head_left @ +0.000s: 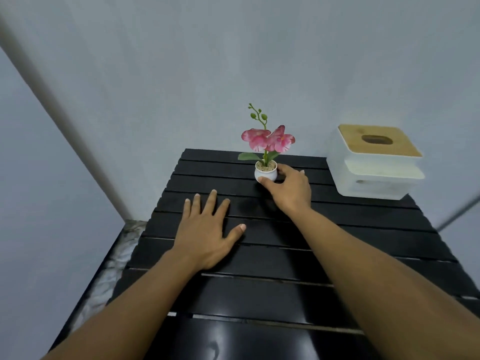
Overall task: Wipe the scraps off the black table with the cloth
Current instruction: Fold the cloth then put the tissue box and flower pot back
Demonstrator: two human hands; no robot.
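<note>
The black slatted table (337, 229) stands in a corner, its far edge against the pale grey wall (233, 61) and its left edge running alongside a strip of marbled floor (122, 255). Both bare forearms reach out over it from the near side.

The left hand (205, 229) lies palm down on the slats, fingers spread wide and flat, holding nothing, well inside the left edge. The right hand (288, 189) is further out, its thumb and fingers curled round the small white round ceramic pot (265, 174) of a pink artificial orchid with green leaves and buds (267, 140). The pot sits upright on the slats close to the far edge, a little left of the table's middle.

On the far right corner rests a white box-shaped tissue holder with a light wooden lid and an oval slot (374, 165); it reaches right to the table's right edge and stands near the wall behind. Between it and the right hand there is a bare stretch of slats.

The near half of the table, under and between the arms, is open black surface with a glossy reflection at the near edge. I see no cloth anywhere in view, and I cannot make out any scraps on the dark slats.
</note>
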